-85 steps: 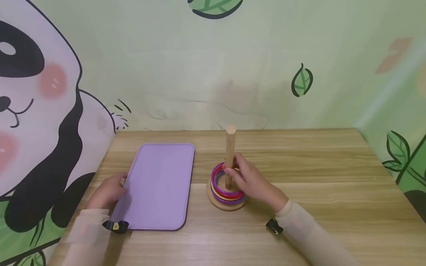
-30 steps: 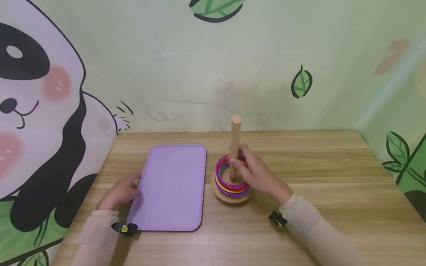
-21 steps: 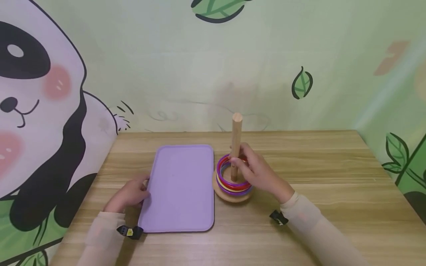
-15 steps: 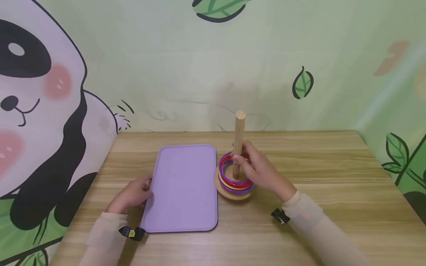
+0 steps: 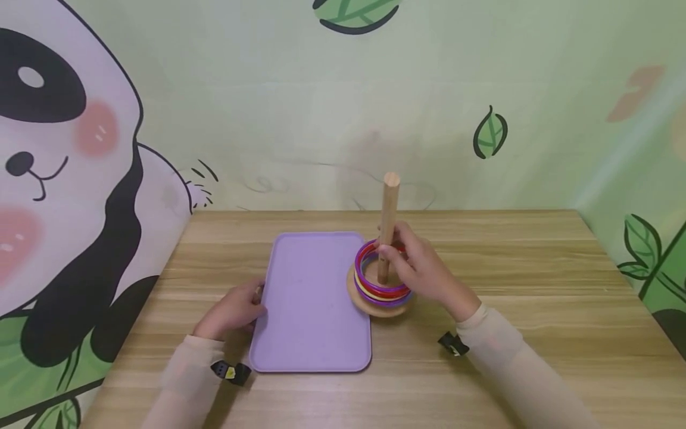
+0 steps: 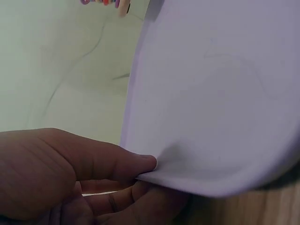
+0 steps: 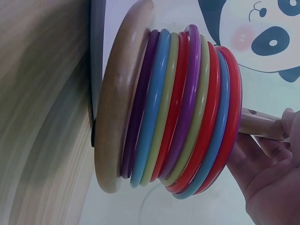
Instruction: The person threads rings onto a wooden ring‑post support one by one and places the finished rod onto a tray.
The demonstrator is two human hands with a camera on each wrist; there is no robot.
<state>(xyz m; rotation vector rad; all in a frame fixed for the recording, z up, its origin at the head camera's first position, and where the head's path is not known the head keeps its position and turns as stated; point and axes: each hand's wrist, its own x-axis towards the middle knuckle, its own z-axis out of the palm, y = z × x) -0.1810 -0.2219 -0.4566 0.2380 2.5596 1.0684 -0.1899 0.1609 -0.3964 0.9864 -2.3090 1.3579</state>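
A light purple tray (image 5: 311,310) lies on the table left of centre. My left hand (image 5: 233,310) pinches its left rim, thumb on top and fingers beneath, as the left wrist view shows. My right hand (image 5: 429,274) grips the wooden post (image 5: 390,205) of a ring-toss stand. Around the post sits a stack of plastic rings (image 7: 187,108) in purple, blue, yellow and red. The stand's round wooden base (image 7: 115,108) is raised off the table and overlaps the tray's right edge in the head view. Part of the rings is hidden behind my right hand.
The wood-grain table (image 5: 509,262) reaches back to a pale green wall (image 5: 278,107) painted with leaves. A large painted panda (image 5: 64,179) covers the wall on the left.
The tray has slid to the right with my left hand, and its right edge now passes under the stand's base. My right hand has lifted the stand slightly, with its rings.
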